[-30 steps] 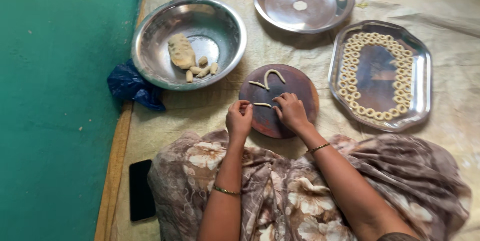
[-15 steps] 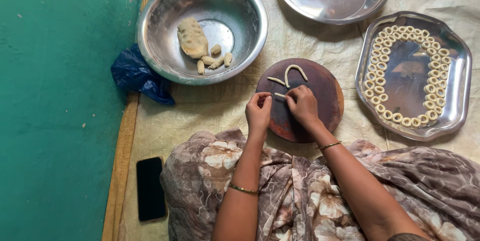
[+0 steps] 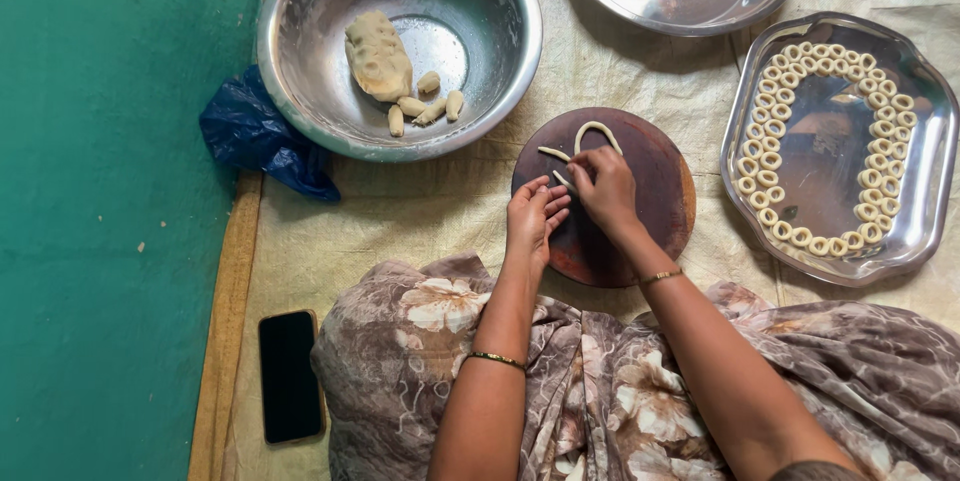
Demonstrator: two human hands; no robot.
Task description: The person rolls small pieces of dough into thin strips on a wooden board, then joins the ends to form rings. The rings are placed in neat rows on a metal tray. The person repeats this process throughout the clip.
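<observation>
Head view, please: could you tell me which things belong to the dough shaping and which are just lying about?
In use: left hand, right hand, dough strip, round board, bowl of dough, tray of rings.
Lying about: phone, blue bag, steel plate.
</observation>
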